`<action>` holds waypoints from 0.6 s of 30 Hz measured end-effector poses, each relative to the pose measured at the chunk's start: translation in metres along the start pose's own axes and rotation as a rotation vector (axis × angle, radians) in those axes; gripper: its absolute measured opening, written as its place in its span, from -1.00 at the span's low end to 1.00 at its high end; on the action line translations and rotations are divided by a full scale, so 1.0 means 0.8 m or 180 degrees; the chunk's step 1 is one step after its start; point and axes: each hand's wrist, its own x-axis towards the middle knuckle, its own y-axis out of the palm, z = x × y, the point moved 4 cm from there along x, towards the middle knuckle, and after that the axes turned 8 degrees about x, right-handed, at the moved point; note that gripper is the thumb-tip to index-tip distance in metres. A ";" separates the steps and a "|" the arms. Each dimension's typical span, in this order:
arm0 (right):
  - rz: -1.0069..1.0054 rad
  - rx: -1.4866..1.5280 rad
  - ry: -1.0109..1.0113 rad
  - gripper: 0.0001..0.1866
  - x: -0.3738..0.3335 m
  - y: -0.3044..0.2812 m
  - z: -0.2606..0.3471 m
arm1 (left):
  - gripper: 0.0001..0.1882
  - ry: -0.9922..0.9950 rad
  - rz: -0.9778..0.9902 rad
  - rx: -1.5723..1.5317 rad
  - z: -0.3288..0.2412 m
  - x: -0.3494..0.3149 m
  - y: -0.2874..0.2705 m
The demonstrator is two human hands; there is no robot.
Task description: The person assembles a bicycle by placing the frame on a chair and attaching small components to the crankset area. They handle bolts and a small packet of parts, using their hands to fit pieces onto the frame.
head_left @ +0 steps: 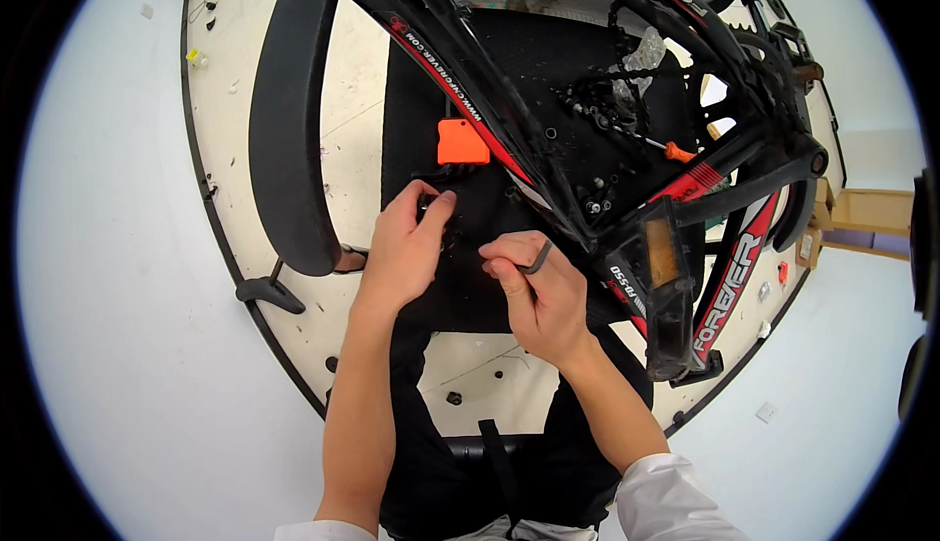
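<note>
White walls (147, 306) and a pale floor (354, 120) surround a black seat (409, 100) that serves as the bench. Over it lies a bike frame (480, 100), beside the chair's armrest (284, 140).

The right hand (543, 301) is closed around a hex key (536, 260), its bent end showing above the fingers. The left hand (403, 252) has thumb and fingers drawn together on a dark piece (423, 205), too hidden to identify. Both held things are above the seat, left of the frame's lower end and apart from each other.

The likeliest mishap is a drop: a piece that small could slip from a loose pinch, and being dark it would be hard to spot on black cloth. Loose bolts (593, 206) could roll if the frame were knocked.

The seat's near edge passes just below the hands; beyond it the floor shows between the knees, where a black part (453, 398) lies. To the right, the frame and pedal (670, 291) crowd the key hand. More room opens leftward, up to the gap before the armrest, though the orange box (463, 141) limits reach ahead.
</note>
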 end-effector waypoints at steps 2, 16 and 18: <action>0.0186 0.0111 0.0162 -0.91 -0.001 0.001 -0.003 | -0.66 -0.0024 0.0046 0.0061 0.000 -0.001 0.002; 0.0793 -0.0549 -0.0075 -0.91 -0.077 -0.021 -0.012 | -0.69 0.0691 -0.0527 0.0971 -0.022 0.003 0.041; 0.0810 -0.0652 0.0246 -0.90 -0.095 -0.045 -0.022 | -0.69 0.0771 -0.0485 0.0895 -0.042 -0.001 0.056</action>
